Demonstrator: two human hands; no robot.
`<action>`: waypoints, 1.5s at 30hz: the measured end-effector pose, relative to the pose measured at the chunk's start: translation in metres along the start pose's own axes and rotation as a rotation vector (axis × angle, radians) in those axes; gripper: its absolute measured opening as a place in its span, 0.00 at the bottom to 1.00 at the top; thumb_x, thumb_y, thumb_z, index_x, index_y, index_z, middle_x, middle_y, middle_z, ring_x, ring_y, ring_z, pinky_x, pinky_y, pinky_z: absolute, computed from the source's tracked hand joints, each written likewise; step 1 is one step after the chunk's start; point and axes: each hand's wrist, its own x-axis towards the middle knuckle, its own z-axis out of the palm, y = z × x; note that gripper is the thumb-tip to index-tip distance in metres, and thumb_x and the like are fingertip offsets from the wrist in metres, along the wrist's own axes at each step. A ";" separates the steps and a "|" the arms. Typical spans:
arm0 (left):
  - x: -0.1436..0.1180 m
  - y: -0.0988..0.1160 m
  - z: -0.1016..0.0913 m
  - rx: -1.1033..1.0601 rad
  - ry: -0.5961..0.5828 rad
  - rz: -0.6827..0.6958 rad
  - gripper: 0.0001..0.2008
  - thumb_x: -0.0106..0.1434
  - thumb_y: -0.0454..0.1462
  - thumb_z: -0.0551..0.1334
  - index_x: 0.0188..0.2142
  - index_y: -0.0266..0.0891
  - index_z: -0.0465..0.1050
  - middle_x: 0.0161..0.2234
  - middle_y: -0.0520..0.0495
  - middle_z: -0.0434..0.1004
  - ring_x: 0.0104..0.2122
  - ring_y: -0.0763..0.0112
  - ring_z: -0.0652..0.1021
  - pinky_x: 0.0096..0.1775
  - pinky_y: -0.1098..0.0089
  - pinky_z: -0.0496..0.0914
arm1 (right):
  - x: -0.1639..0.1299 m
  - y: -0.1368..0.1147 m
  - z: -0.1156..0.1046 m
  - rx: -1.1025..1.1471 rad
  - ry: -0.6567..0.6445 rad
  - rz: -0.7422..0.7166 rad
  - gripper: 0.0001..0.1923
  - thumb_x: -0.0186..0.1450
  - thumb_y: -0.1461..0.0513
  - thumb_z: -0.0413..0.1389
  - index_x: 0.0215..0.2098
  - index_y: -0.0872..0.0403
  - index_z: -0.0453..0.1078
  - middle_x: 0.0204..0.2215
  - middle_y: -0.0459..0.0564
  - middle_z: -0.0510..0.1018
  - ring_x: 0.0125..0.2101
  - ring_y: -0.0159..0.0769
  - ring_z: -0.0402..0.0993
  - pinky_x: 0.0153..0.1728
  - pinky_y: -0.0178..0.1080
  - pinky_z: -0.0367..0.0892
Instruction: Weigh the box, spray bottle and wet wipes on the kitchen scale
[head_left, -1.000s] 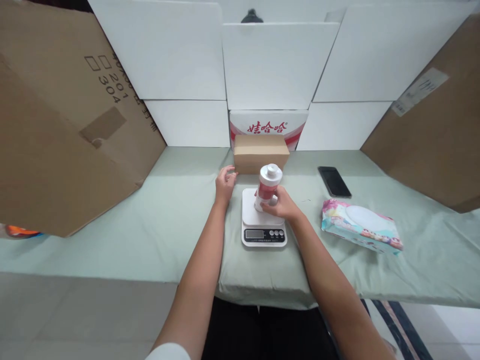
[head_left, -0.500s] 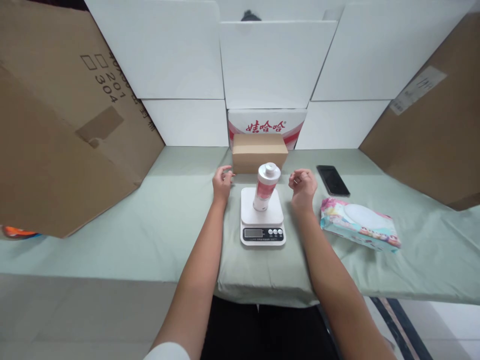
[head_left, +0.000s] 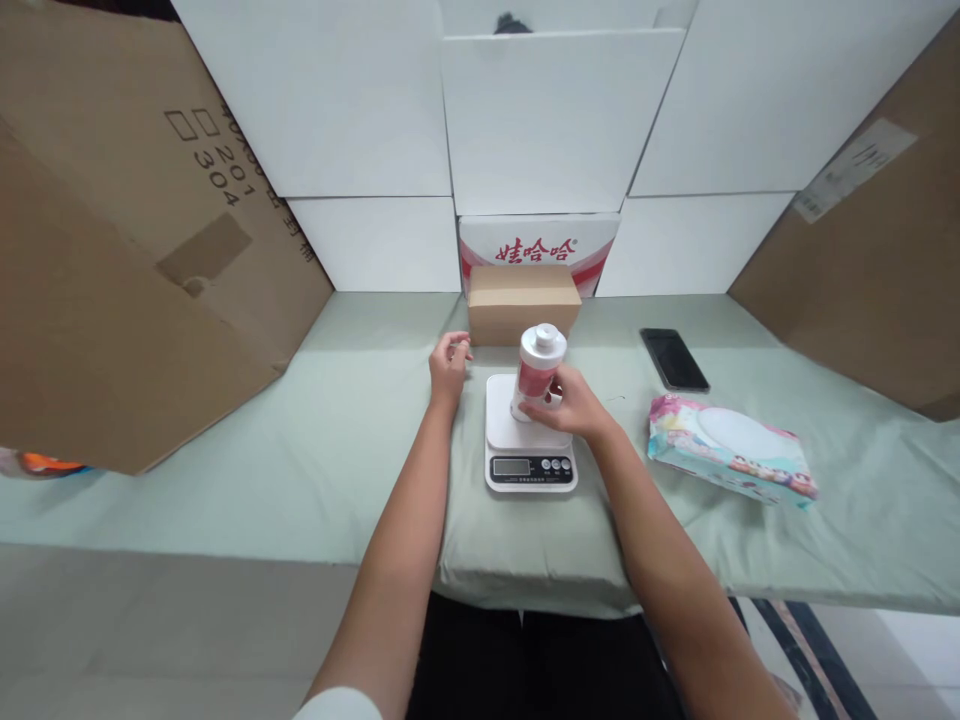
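A white bottle (head_left: 537,372) with a red label stands upright on the platform of a small kitchen scale (head_left: 530,450) at the middle of a green-covered bench (head_left: 315,470). The right hand (head_left: 568,403) wraps the bottle's lower half, its grip closed on it; whether the bottle's full weight rests on the platform cannot be told. The left hand (head_left: 448,365) hovers just left of the scale, fingers loosely curled and holding nothing, its grip apart.

As a judgement, the weighing looks mid-course: the bottle is on the scale, but a hand is on it, and the display is too small to read.

A small brown box (head_left: 523,304) sits just behind the scale, with a red-lettered carton (head_left: 539,245) upright behind that. To the right lie a dark phone (head_left: 673,359) and, nearer, a pack of wipes (head_left: 730,450), both well apart from the scale. Big cardboard panels (head_left: 127,250) lean in on both sides and white boards (head_left: 555,120) wall the back, so open room lies mostly left of the scale and along the bench's front edge, which drops off just below the scale.
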 end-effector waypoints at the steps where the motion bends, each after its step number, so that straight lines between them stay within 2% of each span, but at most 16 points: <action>1: 0.000 0.000 0.000 0.000 -0.002 -0.004 0.13 0.63 0.45 0.61 0.42 0.41 0.78 0.39 0.46 0.83 0.29 0.72 0.80 0.28 0.71 0.70 | 0.000 0.002 0.001 0.000 -0.019 0.017 0.19 0.58 0.51 0.70 0.35 0.52 0.70 0.29 0.45 0.74 0.27 0.32 0.65 0.29 0.37 0.63; 4: 0.000 0.001 0.000 -0.001 -0.012 -0.012 0.14 0.63 0.46 0.61 0.42 0.41 0.77 0.39 0.46 0.83 0.28 0.73 0.79 0.27 0.72 0.69 | 0.003 0.008 -0.001 0.020 0.057 0.068 0.19 0.56 0.51 0.70 0.34 0.52 0.69 0.27 0.44 0.73 0.26 0.31 0.64 0.27 0.36 0.62; 7: 0.000 0.001 0.000 -0.002 -0.010 -0.012 0.14 0.63 0.45 0.61 0.42 0.41 0.77 0.39 0.46 0.83 0.28 0.73 0.79 0.27 0.72 0.69 | 0.007 0.019 -0.013 0.009 0.370 0.131 0.24 0.54 0.47 0.71 0.34 0.52 0.68 0.24 0.43 0.72 0.23 0.31 0.62 0.25 0.36 0.60; 10: 0.000 0.001 0.001 -0.007 -0.006 -0.017 0.12 0.63 0.44 0.61 0.42 0.42 0.77 0.37 0.47 0.83 0.28 0.72 0.79 0.28 0.71 0.69 | 0.008 0.036 -0.030 -0.071 0.723 0.186 0.25 0.57 0.46 0.69 0.39 0.52 0.68 0.28 0.45 0.74 0.25 0.33 0.64 0.28 0.37 0.63; 12: 0.000 0.001 0.002 -0.009 -0.011 -0.021 0.12 0.62 0.44 0.61 0.41 0.43 0.77 0.37 0.47 0.83 0.29 0.72 0.79 0.28 0.71 0.70 | 0.006 0.049 -0.039 -0.131 0.847 0.240 0.26 0.59 0.46 0.67 0.44 0.54 0.69 0.33 0.49 0.77 0.28 0.36 0.68 0.33 0.39 0.67; 16: -0.001 0.001 0.003 -0.014 -0.007 -0.025 0.12 0.62 0.44 0.61 0.41 0.42 0.77 0.38 0.47 0.83 0.28 0.73 0.79 0.29 0.70 0.71 | 0.002 0.076 -0.045 -0.211 0.891 0.342 0.35 0.60 0.46 0.66 0.57 0.57 0.67 0.45 0.59 0.80 0.41 0.47 0.77 0.48 0.48 0.72; 24: -0.002 0.002 0.002 -0.018 -0.021 -0.017 0.12 0.62 0.45 0.61 0.41 0.43 0.77 0.39 0.47 0.83 0.28 0.72 0.79 0.28 0.71 0.70 | 0.001 0.100 -0.040 -0.316 0.873 0.273 0.41 0.64 0.43 0.63 0.67 0.54 0.62 0.58 0.63 0.78 0.58 0.53 0.76 0.62 0.55 0.68; 27: -0.003 0.003 0.001 -0.014 -0.016 -0.012 0.13 0.62 0.45 0.61 0.42 0.42 0.77 0.39 0.46 0.83 0.28 0.72 0.79 0.29 0.70 0.70 | 0.006 0.089 -0.040 -0.308 0.885 0.339 0.48 0.62 0.42 0.65 0.71 0.56 0.58 0.60 0.66 0.76 0.62 0.57 0.73 0.64 0.58 0.66; 30: -0.005 0.008 0.002 -0.006 -0.012 0.032 0.13 0.64 0.45 0.61 0.42 0.42 0.76 0.40 0.46 0.83 0.28 0.72 0.78 0.31 0.70 0.71 | 0.003 0.048 -0.040 -0.341 0.924 0.337 0.57 0.60 0.40 0.66 0.76 0.57 0.49 0.63 0.69 0.71 0.57 0.58 0.76 0.60 0.58 0.71; 32: -0.006 0.014 0.004 0.004 -0.031 0.076 0.12 0.65 0.44 0.60 0.43 0.42 0.76 0.40 0.46 0.82 0.28 0.72 0.78 0.32 0.69 0.72 | -0.016 0.006 -0.042 -0.348 0.923 0.270 0.56 0.63 0.41 0.64 0.78 0.52 0.44 0.67 0.68 0.68 0.46 0.50 0.80 0.51 0.54 0.77; 34: -0.011 0.023 0.008 0.036 -0.065 0.146 0.12 0.66 0.44 0.59 0.43 0.42 0.76 0.39 0.46 0.82 0.29 0.71 0.78 0.33 0.69 0.72 | -0.053 -0.035 -0.048 -0.375 0.920 0.211 0.49 0.68 0.43 0.61 0.78 0.45 0.44 0.68 0.64 0.67 0.35 0.42 0.79 0.42 0.51 0.78; 37: -0.035 0.044 0.021 0.155 -0.136 0.341 0.10 0.66 0.42 0.59 0.41 0.42 0.77 0.37 0.46 0.81 0.29 0.69 0.77 0.34 0.67 0.72 | -0.132 -0.065 -0.073 -0.504 1.039 0.176 0.39 0.69 0.44 0.59 0.73 0.44 0.57 0.62 0.61 0.76 0.37 0.47 0.79 0.42 0.54 0.77; 39: -0.065 0.062 0.036 0.233 -0.305 0.490 0.08 0.66 0.42 0.61 0.40 0.43 0.77 0.35 0.46 0.82 0.30 0.68 0.78 0.36 0.66 0.73 | -0.184 -0.056 -0.101 -0.572 0.965 0.283 0.33 0.69 0.42 0.56 0.68 0.43 0.67 0.59 0.59 0.80 0.48 0.56 0.79 0.47 0.59 0.76; 41: -0.102 0.080 0.058 0.271 -0.571 0.566 0.10 0.66 0.43 0.62 0.43 0.45 0.79 0.39 0.45 0.84 0.35 0.65 0.82 0.41 0.64 0.75 | -0.224 -0.031 -0.130 -0.572 0.850 0.476 0.36 0.67 0.39 0.55 0.66 0.44 0.70 0.62 0.59 0.78 0.53 0.62 0.77 0.49 0.64 0.76; 43: -0.138 0.094 0.086 0.293 -0.779 0.501 0.18 0.67 0.45 0.61 0.55 0.48 0.76 0.54 0.42 0.82 0.48 0.59 0.84 0.46 0.62 0.77 | -0.246 -0.004 -0.154 -0.496 0.706 0.612 0.43 0.63 0.36 0.57 0.70 0.47 0.66 0.64 0.60 0.76 0.55 0.63 0.78 0.48 0.62 0.77; 45: -0.166 0.102 0.117 0.307 -0.878 0.342 0.33 0.65 0.50 0.65 0.67 0.48 0.66 0.69 0.38 0.69 0.61 0.49 0.78 0.53 0.56 0.77 | -0.252 0.016 -0.168 -0.435 0.581 0.672 0.48 0.61 0.37 0.60 0.74 0.48 0.62 0.66 0.60 0.74 0.60 0.63 0.76 0.51 0.58 0.78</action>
